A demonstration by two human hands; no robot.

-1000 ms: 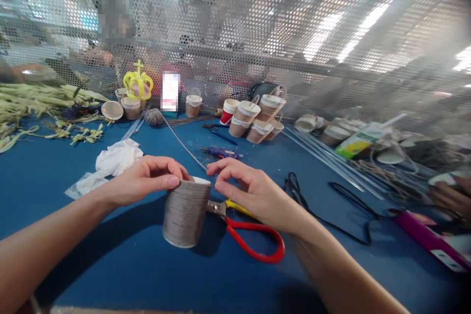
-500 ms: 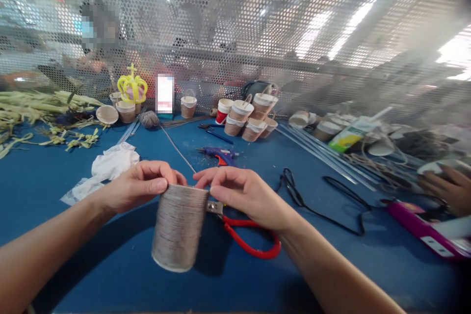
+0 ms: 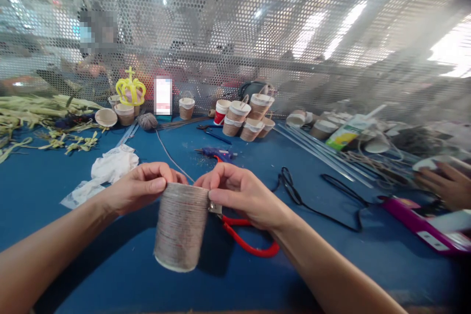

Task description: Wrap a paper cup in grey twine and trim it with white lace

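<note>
Between my hands is a cup wrapped in grey-brown yarn point(image 3: 181, 228), its wider rim upward and a pale edge at the bottom. My left hand point(image 3: 149, 184) pinches the rim at the left, thumb outside. My right hand point(image 3: 233, 191) pinches the right side of the rim, thumb outside and fingertips partly hidden behind it. A strand of yarn point(image 3: 171, 157) runs from behind the cup back to a grey yarn ball point(image 3: 147, 121). Red-handled scissors point(image 3: 253, 248) lie under my right hand, their blades mostly hidden by it and the cup.
A blue glue gun point(image 3: 217, 153) lies beyond my hands. Crumpled white cloth point(image 3: 115, 163) is at the left. Several small baskets point(image 3: 237, 110) stand along the mesh wall. A black cord point(image 3: 294, 196) leads to a purple power strip point(image 3: 419, 225), near another person's hand point(image 3: 441, 184).
My right hand's fingers have closed in on the rim, and its thumb now presses the cup's right edge. The cup has shifted very slightly. The view has moved a little.
</note>
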